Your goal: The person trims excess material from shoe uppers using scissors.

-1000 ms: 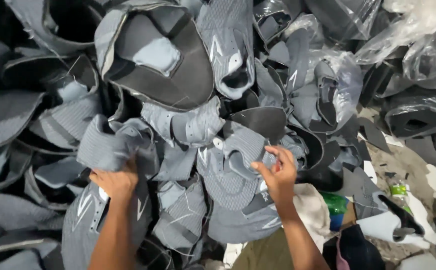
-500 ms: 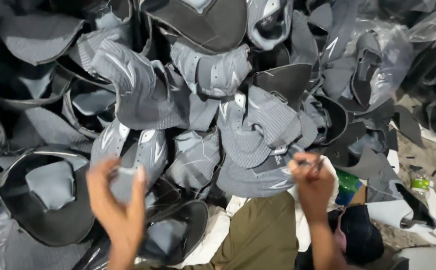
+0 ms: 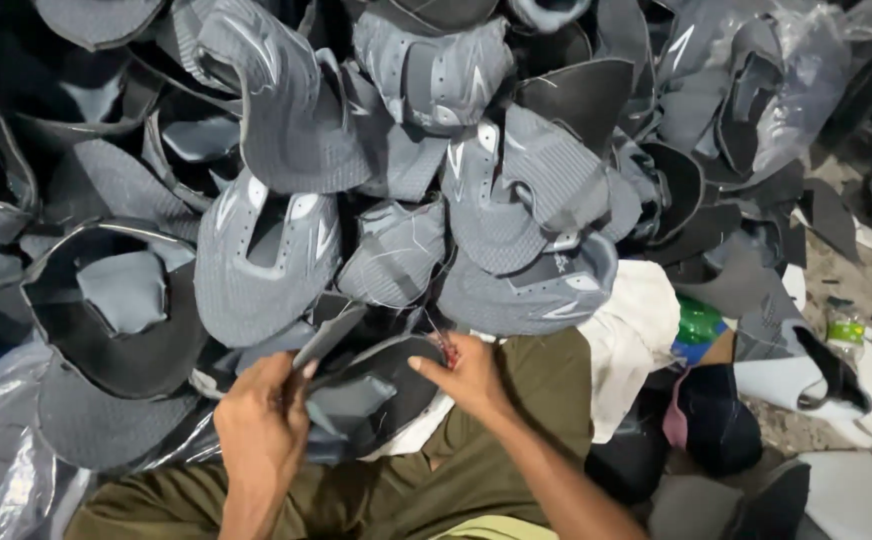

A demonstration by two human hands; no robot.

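Low in the frame, both hands pinch one grey shoe upper over the lap: left hand curled shut on its left edge, knuckles up, right hand clamped on its right rim, forearm angling in from lower right. Above, a pile of grey uppers fills the frame.

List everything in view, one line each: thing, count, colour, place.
shoe uppers: too many to count, grey and black, heaped across the top and left
held upper: one, grey and black, on the lap between both hands
plastic bags: several, clear, lower left and upper right
white cloth: one, right of centre
green bottle: one, right of the cloth
left hand: grip on the held upper
right hand: pinching a small red item
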